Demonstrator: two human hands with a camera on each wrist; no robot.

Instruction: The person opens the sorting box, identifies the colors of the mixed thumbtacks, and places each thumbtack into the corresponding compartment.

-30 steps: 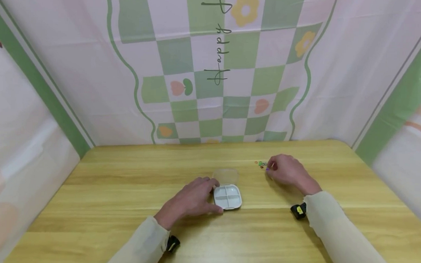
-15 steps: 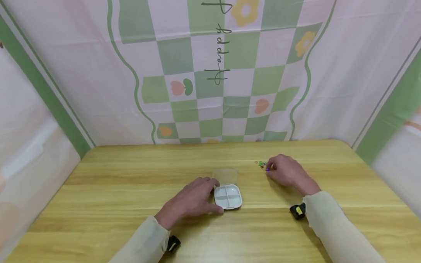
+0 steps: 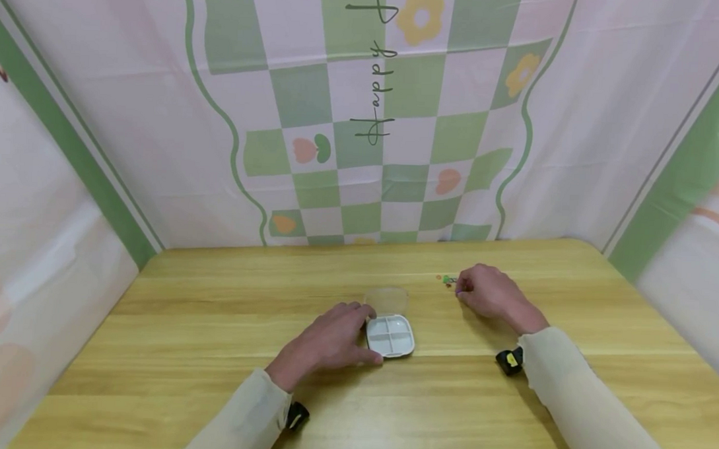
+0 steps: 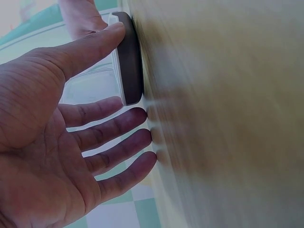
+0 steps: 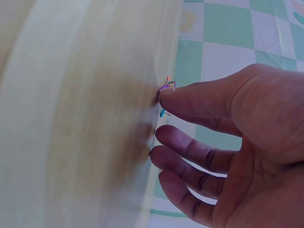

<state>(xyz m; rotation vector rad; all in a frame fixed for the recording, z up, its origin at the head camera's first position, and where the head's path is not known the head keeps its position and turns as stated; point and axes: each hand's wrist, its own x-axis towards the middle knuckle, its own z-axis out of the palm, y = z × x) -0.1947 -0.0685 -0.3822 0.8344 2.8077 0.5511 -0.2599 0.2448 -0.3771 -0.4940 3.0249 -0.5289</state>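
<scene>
A small white pill box [image 3: 390,336] with several compartments lies on the table, its clear lid [image 3: 386,301] folded back. My left hand [image 3: 332,336] holds the box at its left side, thumb at the near edge and index finger by the hinge. In the left wrist view the thumb [image 4: 102,43] rests on the box's dark base [image 4: 129,59], and the other fingers are spread against the tabletop. Farther right, my right hand [image 3: 490,290] pinches a small thin purple loop [image 5: 165,87] between thumb and index finger, at the table surface. The fingertips partly hide it.
Several tiny coloured pieces [image 3: 446,279], green, orange and dark red, lie just left of the right hand. The wooden table [image 3: 214,299] ends at a patterned cloth [image 3: 360,205] behind, with more cloth at both sides.
Both hands stay nearly in place. The right fingertips have closed further over the purple loop, so less of it shows than half a second ago.
</scene>
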